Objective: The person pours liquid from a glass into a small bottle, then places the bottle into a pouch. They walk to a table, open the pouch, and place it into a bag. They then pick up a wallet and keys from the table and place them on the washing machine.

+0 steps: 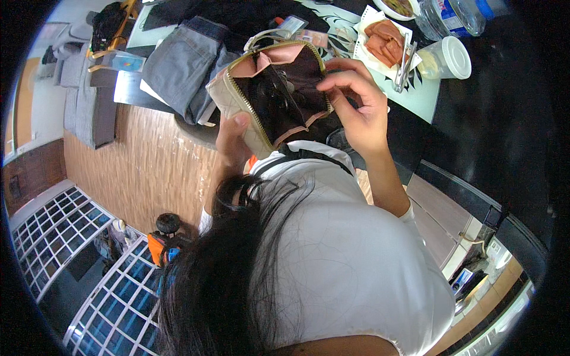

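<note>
Presently, a cream quilted pouch (252, 127) is held unzipped before the person's torso, near the table. Left hand (233, 141): closed around the pouch's side, thumb on the outer wall, remaining fingers largely hidden. Right hand (362, 110): fingers curled, narrowly parted, tips at the zipped rim; whether they pinch it cannot be determined. Labelling: a clear bottle (469, 21) bears a blue label; cards (313, 38) beyond the pouch are too small to read.

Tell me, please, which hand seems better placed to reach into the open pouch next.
Probably the right hand: its fingers are at the open rim of the pouch, while the left hand holds its outer side.
</note>
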The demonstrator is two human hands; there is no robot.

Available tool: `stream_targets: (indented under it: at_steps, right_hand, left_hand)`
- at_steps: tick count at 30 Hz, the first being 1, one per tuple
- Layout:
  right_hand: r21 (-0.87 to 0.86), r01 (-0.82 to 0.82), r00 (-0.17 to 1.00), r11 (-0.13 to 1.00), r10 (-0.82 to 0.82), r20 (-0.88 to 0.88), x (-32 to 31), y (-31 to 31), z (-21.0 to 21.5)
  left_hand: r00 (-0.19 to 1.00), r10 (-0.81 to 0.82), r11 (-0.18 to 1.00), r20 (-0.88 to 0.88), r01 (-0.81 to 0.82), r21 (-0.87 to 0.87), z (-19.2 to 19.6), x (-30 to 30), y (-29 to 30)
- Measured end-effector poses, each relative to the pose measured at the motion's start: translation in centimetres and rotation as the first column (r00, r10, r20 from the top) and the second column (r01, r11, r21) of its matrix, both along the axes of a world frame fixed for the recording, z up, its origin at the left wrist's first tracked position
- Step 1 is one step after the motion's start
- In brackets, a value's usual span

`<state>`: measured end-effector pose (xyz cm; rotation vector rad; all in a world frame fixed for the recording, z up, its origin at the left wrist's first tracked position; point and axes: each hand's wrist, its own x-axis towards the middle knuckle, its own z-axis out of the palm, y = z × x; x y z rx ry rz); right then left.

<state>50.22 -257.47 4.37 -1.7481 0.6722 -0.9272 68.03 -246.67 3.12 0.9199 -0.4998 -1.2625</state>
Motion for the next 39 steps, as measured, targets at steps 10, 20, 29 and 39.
stream_targets:
  at_steps: [10, 20, 29, 39]
  right_hand:
    - [0.179, -0.029, 0.990, 0.983, 0.004, 0.139, 0.1, 0.5, 0.1]
    - [-0.145, 0.159, 0.811, 0.977, -0.213, -0.544, 3.1, -7.2, -15.0]
    - [-0.763, -0.296, 0.603, 0.575, -0.507, -0.616, 6.9, -11.2, -20.1]
    - [-0.723, -0.147, 0.658, 0.675, -0.479, -0.580, 3.9, -8.7, -19.4]
  left_hand:
    - [0.995, 0.100, 0.995, -0.012, -0.100, 0.019, -1.3, 0.6, 1.4]
    - [0.932, 0.363, 0.910, 0.023, -0.359, 0.206, -3.5, 3.7, 1.6]
    - [0.928, 0.372, 0.909, 0.031, -0.371, 0.190, -4.5, 3.7, 1.8]
    - [0.948, 0.317, 0.926, -0.033, -0.302, 0.226, -4.1, 3.1, -0.1]
